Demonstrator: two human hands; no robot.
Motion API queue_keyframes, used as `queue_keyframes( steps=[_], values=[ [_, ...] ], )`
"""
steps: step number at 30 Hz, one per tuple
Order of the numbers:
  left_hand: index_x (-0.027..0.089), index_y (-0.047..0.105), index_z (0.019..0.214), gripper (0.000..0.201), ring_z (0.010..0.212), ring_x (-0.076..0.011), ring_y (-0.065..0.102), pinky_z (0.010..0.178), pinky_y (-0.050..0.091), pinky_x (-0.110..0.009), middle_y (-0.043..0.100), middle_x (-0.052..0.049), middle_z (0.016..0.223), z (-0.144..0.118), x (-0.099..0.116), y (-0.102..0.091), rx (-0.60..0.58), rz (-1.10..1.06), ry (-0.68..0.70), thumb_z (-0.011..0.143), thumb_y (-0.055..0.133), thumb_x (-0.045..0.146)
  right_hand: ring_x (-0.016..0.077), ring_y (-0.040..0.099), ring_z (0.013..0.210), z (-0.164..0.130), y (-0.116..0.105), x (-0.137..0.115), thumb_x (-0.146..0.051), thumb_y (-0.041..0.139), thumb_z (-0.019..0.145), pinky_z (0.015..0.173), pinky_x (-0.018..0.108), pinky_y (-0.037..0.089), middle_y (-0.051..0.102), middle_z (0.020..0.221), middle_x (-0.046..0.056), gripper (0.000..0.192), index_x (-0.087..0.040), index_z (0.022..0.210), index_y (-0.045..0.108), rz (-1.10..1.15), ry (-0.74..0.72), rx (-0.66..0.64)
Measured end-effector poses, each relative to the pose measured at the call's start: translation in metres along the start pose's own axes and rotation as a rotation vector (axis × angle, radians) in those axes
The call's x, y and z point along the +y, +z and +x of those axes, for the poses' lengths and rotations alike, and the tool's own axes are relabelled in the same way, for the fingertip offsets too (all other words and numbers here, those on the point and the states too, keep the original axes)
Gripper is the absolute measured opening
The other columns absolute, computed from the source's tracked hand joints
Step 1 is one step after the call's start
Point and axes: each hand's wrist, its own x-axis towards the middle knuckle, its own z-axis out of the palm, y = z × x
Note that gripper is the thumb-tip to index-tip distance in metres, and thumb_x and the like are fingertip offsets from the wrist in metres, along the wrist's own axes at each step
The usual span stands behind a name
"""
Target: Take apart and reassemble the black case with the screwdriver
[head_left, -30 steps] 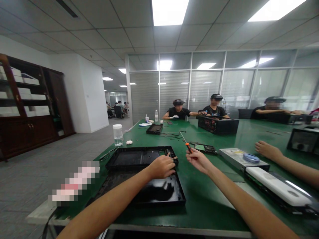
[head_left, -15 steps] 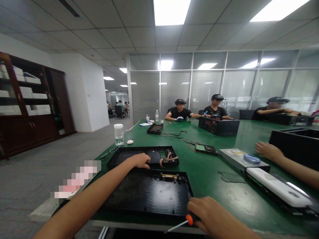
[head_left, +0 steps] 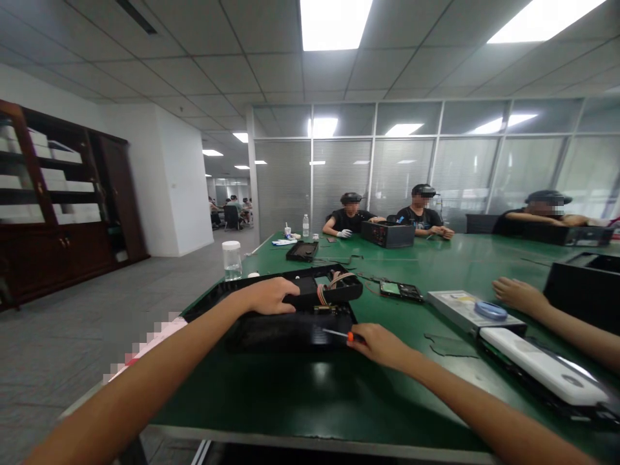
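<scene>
My left hand (head_left: 271,296) is closed on the near rim of a shallow black casing (head_left: 232,289). Coloured ribbon cables (head_left: 339,281) bunch at that casing's right end, which looks raised. In front of it, a flat black panel (head_left: 290,332) is smeared by motion. My right hand (head_left: 375,342) grips a screwdriver (head_left: 341,334) with an orange collar, its handle hidden in the fist and its shaft pointing left across the panel. The same hand is at the panel's right edge; whether it also holds that edge is unclear.
A clear jar with a white lid (head_left: 231,259) stands at the table's left edge. Right of the casings lie a small circuit board unit (head_left: 401,290), a metal drive with blue tape (head_left: 450,307) and a white device (head_left: 540,365). Another person's hand (head_left: 520,297) rests at right.
Both hands have moved away from me, the black panel sliding toward the far casing. That casing's right end has risen. Across the table, a black box has shifted left.
</scene>
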Motion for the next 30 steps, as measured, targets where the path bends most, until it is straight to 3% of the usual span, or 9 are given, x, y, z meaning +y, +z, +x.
queue_keyframes(
  steps=[3, 6, 13, 16, 20, 24, 27, 30],
  values=[
    [0.016, 0.054, 0.092, 0.021, 0.084, -0.0182, 0.054, 0.075, 0.04, -0.027, 0.058, -0.004, 0.089, -0.013, 0.033, -0.012, -0.05, 0.043, 0.024, 0.078, 0.056, 0.031, 0.0219, 0.055, 0.095, 0.027, -0.001, 0.02, -0.035, 0.043, 0.085, 0.084, 0.032, 0.039, 0.06, 0.105, 0.01, 0.033, -0.016, 0.109, 0.056, 0.141, -0.06, 0.046],
    [0.018, 0.053, 0.093, 0.02, 0.078, -0.0179, 0.056, 0.069, 0.042, -0.027, 0.059, -0.003, 0.088, -0.026, 0.063, -0.006, -0.126, 0.053, 0.051, 0.076, 0.057, 0.028, 0.0216, 0.05, 0.105, 0.032, 0.005, 0.038, -0.033, 0.046, 0.083, 0.091, 0.032, 0.037, 0.051, 0.123, 0.006, 0.041, -0.022, 0.123, 0.047, 0.246, -0.169, 0.034],
    [0.019, 0.052, 0.087, 0.015, 0.074, -0.0169, 0.057, 0.064, 0.043, -0.026, 0.059, -0.001, 0.084, -0.048, 0.101, 0.018, -0.186, -0.01, 0.08, 0.075, 0.058, 0.025, 0.0226, 0.052, 0.102, 0.02, 0.025, 0.087, -0.024, 0.043, 0.084, 0.086, 0.036, 0.041, 0.038, 0.134, 0.01, 0.035, -0.021, 0.117, 0.052, -0.253, -0.051, 0.121],
    [0.019, 0.052, 0.087, 0.016, 0.075, -0.0169, 0.058, 0.064, 0.044, -0.026, 0.06, -0.001, 0.084, -0.052, 0.107, 0.029, -0.194, -0.044, 0.098, 0.073, 0.059, 0.024, 0.0218, 0.053, 0.101, 0.019, 0.023, 0.105, -0.025, 0.043, 0.084, 0.084, 0.033, 0.042, 0.045, 0.128, 0.011, 0.035, -0.019, 0.118, 0.05, -0.332, 0.007, 0.12],
    [0.019, 0.054, 0.088, 0.018, 0.074, -0.0181, 0.058, 0.065, 0.044, -0.026, 0.061, -0.001, 0.083, -0.053, 0.11, 0.047, -0.213, -0.061, 0.1, 0.072, 0.061, 0.025, 0.0205, 0.056, 0.095, 0.014, 0.012, 0.125, -0.028, 0.044, 0.083, 0.079, 0.029, 0.043, 0.06, 0.107, 0.008, 0.028, -0.021, 0.107, 0.058, -0.316, 0.102, -0.006],
    [0.02, 0.058, 0.087, 0.02, 0.073, -0.0189, 0.058, 0.063, 0.043, -0.025, 0.062, -0.002, 0.08, -0.048, 0.102, 0.059, -0.265, -0.129, 0.041, 0.073, 0.061, 0.035, 0.0208, 0.058, 0.091, 0.008, 0.001, 0.137, -0.023, 0.045, 0.082, 0.073, 0.028, 0.042, 0.064, 0.094, 0.007, 0.022, -0.022, 0.092, 0.064, -0.357, 0.276, -0.061],
    [0.018, 0.06, 0.08, 0.03, 0.069, -0.017, 0.057, 0.062, 0.042, -0.024, 0.061, -0.004, 0.075, -0.036, 0.077, 0.061, -0.239, -0.189, -0.052, 0.082, 0.047, 0.045, 0.0228, 0.057, 0.091, 0.006, -0.001, 0.138, -0.021, 0.043, 0.083, 0.07, 0.029, 0.043, 0.064, 0.092, 0.01, 0.022, -0.02, 0.091, 0.063, -0.431, 0.403, 0.009],
    [0.017, 0.057, 0.088, 0.035, 0.08, -0.0178, 0.057, 0.073, 0.042, -0.026, 0.06, -0.006, 0.087, -0.021, 0.036, 0.067, -0.039, -0.12, -0.172, 0.088, 0.035, 0.043, 0.0252, 0.059, 0.085, 0.007, -0.001, 0.138, -0.027, 0.04, 0.085, 0.065, 0.032, 0.043, 0.064, 0.088, 0.014, 0.023, -0.017, 0.09, 0.061, -0.473, 0.555, 0.133]
  ],
)
